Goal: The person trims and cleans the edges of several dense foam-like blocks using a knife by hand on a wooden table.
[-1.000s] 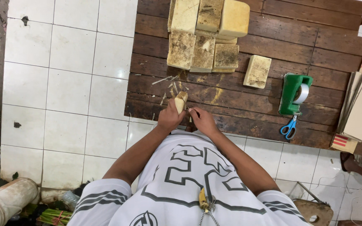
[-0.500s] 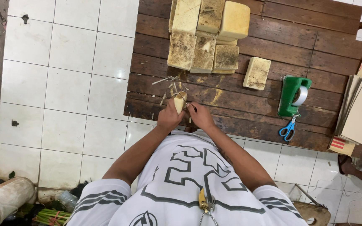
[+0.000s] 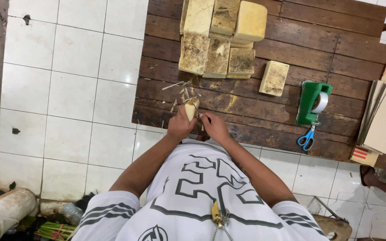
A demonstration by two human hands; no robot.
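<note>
left hand (image 3: pixel 179 127) grips a pale block (image 3: pixel 191 108) below the stacked blocks (image 3: pixel 220 40); right hand (image 3: pixel 215 127) closed beside it, grip unclear.

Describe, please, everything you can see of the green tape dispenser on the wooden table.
The green tape dispenser stands on the dark plank table, right of a single yellowish block. It looks like plastic and holds a grey roll of tape. Blue-handled scissors lie just below it. No hand touches it.
</note>
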